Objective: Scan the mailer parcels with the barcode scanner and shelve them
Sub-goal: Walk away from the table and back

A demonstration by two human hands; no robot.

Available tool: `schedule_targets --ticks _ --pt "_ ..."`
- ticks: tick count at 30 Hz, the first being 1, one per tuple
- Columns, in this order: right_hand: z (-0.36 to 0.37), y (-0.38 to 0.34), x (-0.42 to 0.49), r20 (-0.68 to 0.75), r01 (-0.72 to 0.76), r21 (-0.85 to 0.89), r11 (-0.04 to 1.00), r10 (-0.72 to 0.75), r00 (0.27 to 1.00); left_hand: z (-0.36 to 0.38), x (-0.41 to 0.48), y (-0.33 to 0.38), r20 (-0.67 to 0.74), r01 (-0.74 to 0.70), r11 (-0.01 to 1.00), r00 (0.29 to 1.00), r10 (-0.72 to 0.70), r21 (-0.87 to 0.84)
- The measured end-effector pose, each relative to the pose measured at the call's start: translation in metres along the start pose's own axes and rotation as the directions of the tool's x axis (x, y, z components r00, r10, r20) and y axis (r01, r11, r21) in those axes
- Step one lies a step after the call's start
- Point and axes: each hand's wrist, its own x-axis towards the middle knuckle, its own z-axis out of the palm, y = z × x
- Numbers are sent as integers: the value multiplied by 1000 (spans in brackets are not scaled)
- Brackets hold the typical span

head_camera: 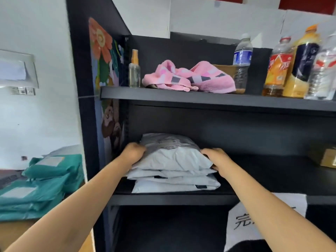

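A stack of several white mailer parcels lies at the left end of the black middle shelf point(172, 199). The top white mailer point(171, 153) is puffy, with a printed label on its far part. My left hand point(134, 151) grips its left edge and my right hand point(216, 159) grips its right edge, fingers curled around the sides. Teal mailer parcels point(45, 180) are piled on a surface at the far left, each with a white label. No barcode scanner is in view.
The upper shelf point(200, 98) holds a small spray bottle point(134, 70), pink fluffy slippers point(189, 77) and several drink bottles point(291, 66). A tan box point(329, 158) sits at the right of the middle shelf. A white paper sign point(258, 220) hangs below.
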Motion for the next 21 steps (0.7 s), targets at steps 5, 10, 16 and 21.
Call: schedule_targets --ticks 5,10,16,21 --pt "2 17 -84 -26 226 -96 969 -230 973 -13 -98 -18 41 -141 977 990 136 161" --pt "15 8 -181 169 347 -180 921 -318 933 -54 -180 -21 -13 -101 979 994 105 178" --pt "68 -23 -276 333 495 -337 801 -390 858 -145 -249 -20 1 -139 980 990 140 144" --pt "168 -52 -352 566 611 -392 688 -343 750 -266 -293 -82 -134 -14 933 989 66 360"
